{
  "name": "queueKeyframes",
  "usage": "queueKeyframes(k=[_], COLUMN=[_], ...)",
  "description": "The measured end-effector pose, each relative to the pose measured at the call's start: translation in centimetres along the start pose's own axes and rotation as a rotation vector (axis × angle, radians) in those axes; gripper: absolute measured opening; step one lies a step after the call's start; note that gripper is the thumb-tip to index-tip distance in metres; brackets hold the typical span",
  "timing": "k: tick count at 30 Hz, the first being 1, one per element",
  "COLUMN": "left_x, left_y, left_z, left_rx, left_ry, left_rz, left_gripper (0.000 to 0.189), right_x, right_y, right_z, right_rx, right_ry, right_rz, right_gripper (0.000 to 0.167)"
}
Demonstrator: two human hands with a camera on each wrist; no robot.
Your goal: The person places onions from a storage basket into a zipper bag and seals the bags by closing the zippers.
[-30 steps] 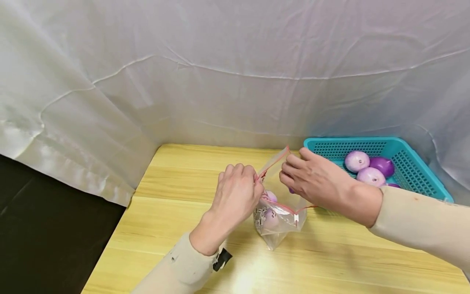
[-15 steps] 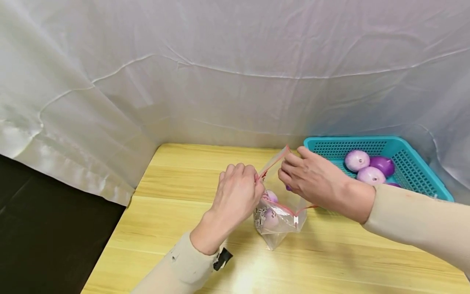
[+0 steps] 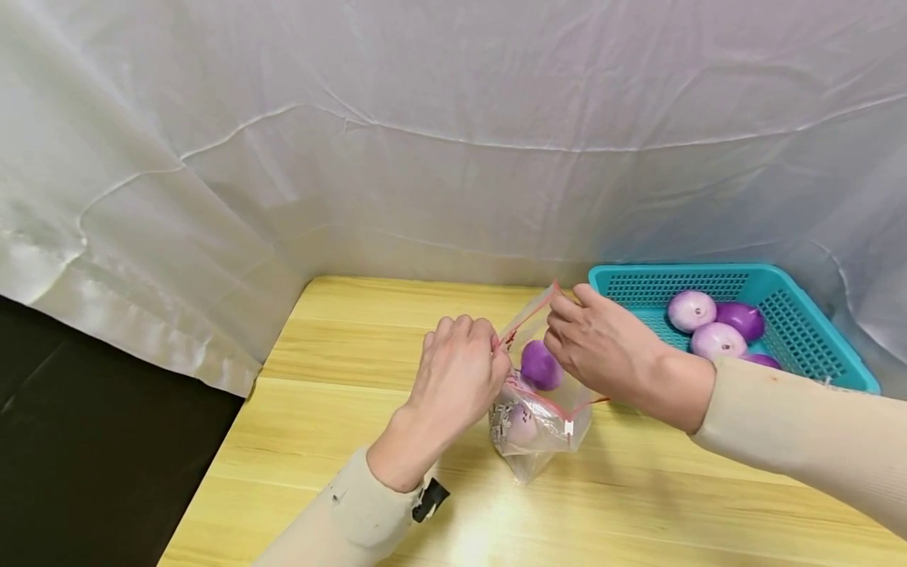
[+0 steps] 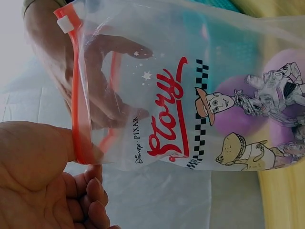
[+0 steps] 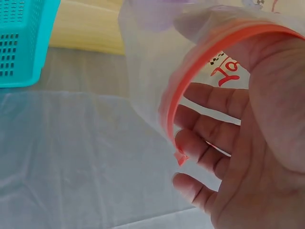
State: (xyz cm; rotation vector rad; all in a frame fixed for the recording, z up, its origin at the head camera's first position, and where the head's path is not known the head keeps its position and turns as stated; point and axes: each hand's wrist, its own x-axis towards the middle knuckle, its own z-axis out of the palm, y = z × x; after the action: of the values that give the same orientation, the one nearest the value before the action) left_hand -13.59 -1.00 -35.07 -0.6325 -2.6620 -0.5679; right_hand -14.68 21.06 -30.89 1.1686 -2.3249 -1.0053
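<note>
My left hand [image 3: 459, 366] pinches the red zip rim of a clear zip bag [image 4: 171, 119], which has cartoon figures and a red "Story" print. The bag's mouth gapes, with a white slider [image 3: 569, 428] near its front corner. A dark purple onion [image 3: 542, 365] is inside, on top of a paler onion [image 3: 522, 425]. My right hand [image 3: 602, 339] is at the mouth with its fingers loosely bent and apart from the onion. In the right wrist view the red rim [image 5: 178, 86] passes between its thumb and fingers.
A turquoise mesh basket [image 3: 673, 270] stands at the right against the grey curtain [image 3: 453, 189]. Several purple onions [image 3: 691, 310] lie in it, partly behind my right sleeve [image 3: 794, 425]. The wooden table [image 3: 340, 346] ends at the left beside a dark area.
The dark purple onion, mostly hidden under my right hand before, has left its fingers and now shows inside the bag. My left hand has stayed at the rim.
</note>
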Motion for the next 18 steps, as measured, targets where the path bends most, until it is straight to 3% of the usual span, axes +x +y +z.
queueKeyframes(k=[5,11,18], left_x=[0.1,0.1,-0.1], left_y=[0.0,-0.1,-0.4], left_z=[0.1,0.1,0.0], left_rx=[-0.007,0.006,0.185], left_ry=[0.004,0.019,0.135], left_rz=[0.002,0.002,0.084], left_gripper=[0.015,0.016,0.023], right_x=[-0.1,-0.5,-1.2], right_y=[0.2,1.2,2.0], right_z=[0.0,-0.6,-0.8], right_rx=[0.055,0.116,0.227], right_ry=[0.041,0.167,0.33], right_rz=[-0.014,-0.039,-0.004], right_gripper=[0.012,0.009,0.014])
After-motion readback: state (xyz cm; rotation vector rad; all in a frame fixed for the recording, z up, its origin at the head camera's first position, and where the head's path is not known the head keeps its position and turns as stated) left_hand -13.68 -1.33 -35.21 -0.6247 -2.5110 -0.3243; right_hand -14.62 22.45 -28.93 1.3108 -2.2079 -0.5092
